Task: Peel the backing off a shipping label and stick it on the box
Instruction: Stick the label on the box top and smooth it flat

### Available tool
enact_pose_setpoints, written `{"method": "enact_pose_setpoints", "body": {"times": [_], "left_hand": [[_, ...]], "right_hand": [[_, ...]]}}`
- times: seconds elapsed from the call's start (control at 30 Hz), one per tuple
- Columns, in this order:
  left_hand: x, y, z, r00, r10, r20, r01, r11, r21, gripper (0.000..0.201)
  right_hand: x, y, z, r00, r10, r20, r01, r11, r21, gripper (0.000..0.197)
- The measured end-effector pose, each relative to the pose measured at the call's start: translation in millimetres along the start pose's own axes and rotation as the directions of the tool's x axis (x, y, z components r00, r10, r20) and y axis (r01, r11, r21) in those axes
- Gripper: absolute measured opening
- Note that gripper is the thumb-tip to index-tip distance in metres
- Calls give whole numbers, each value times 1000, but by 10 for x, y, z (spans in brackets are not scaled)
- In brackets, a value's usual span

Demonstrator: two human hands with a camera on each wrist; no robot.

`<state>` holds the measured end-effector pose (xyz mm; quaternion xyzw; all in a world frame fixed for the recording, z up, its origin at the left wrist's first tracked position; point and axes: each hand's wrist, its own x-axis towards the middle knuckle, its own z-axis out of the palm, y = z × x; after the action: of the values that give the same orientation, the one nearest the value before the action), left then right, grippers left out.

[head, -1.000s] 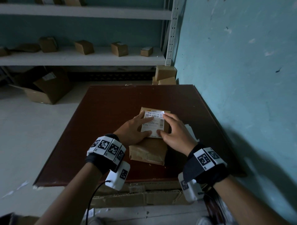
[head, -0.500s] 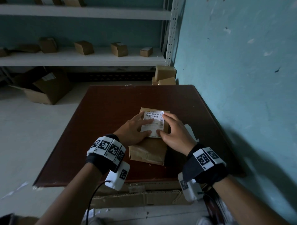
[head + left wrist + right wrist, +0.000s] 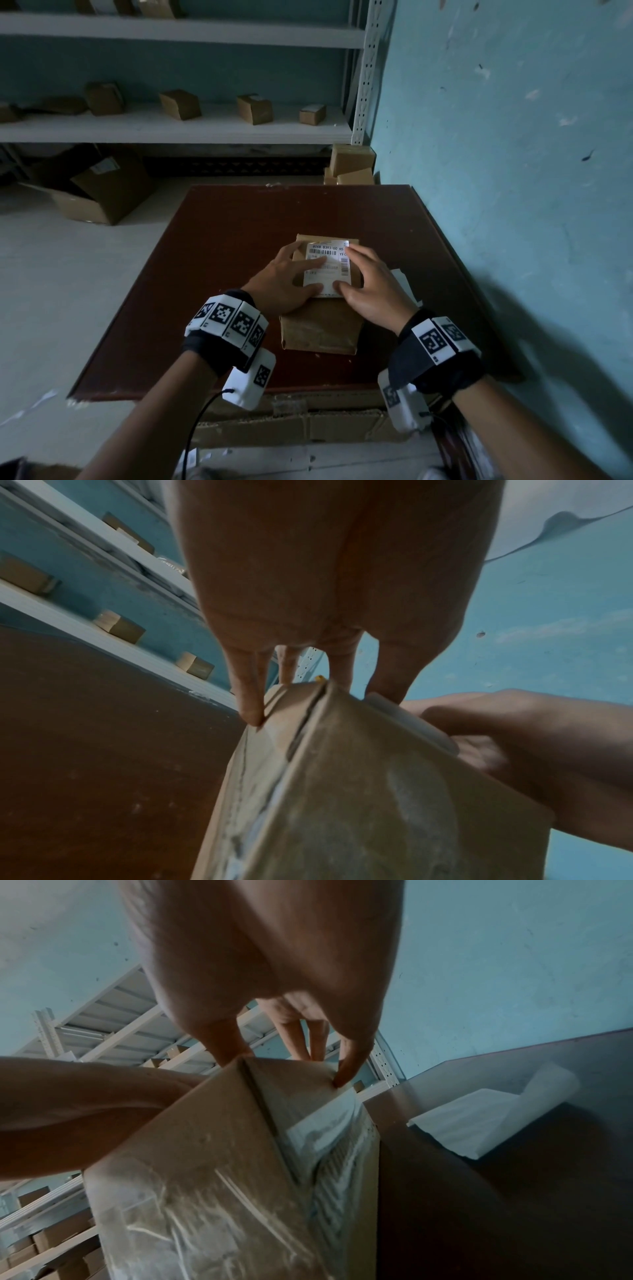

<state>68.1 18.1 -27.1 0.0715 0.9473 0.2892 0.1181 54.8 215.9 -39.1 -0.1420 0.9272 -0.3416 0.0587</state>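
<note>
Brown cardboard, taped over, makes up the box point(image 3: 320, 318) that sits at the centre of the head view on the dark reddish bench point(image 3: 219, 246). A white shipping label point(image 3: 327, 265) with a barcode lies flat on the far half of the box top.

Left hand point(image 3: 286, 277), in the middle of the frame, lies spread and flat: its forefinger stretches across the label under the barcode, its thumb rests along the label's near left corner, and its other fingers drape over the box's left edge. In the left wrist view those fingertips point(image 3: 251, 712) touch the box's top edge.

Right hand point(image 3: 371, 286), just right of centre, is likewise flat and relaxed, fingers extended. Its fingertips press the label's far right corner and its thumb sits on the near right corner. The right wrist view shows a fingertip point(image 3: 346, 1076) against the box's upper edge.

White curled paper point(image 3: 493, 1121) lies on the bench right of the box, apart from it. Small cartons stand on a shelf point(image 3: 171, 128) at the upper left.
</note>
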Motion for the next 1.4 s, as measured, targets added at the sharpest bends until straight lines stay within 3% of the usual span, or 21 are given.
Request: {"method": "enact_pose_setpoints", "body": {"times": [0.23,0.47,0.9,1.2,1.4], "left_hand": [[-85,88,-3,998,-70,0,70,996,49,56],[-137,81,69,991,-35,-127,42,997,58,48],[-203,68,137,975,-64,-215,67,998,5,38],[-264,115,190,934,-37,-355,29,999,-29,24],[-222,116,208,924,-64,-378,69,998,-2,34]], "right_hand": [[-13,9,-5,1000,-15,24,15,1000,14,72],[-40,-1,-8,998,-48,29,49,999,-17,68],[-124,38,-89,997,-34,76,33,999,15,68],[-151,6,-52,998,-27,-56,29,999,42,44],[-89,-17,-54,998,11,-67,-5,996,86,77]]}}
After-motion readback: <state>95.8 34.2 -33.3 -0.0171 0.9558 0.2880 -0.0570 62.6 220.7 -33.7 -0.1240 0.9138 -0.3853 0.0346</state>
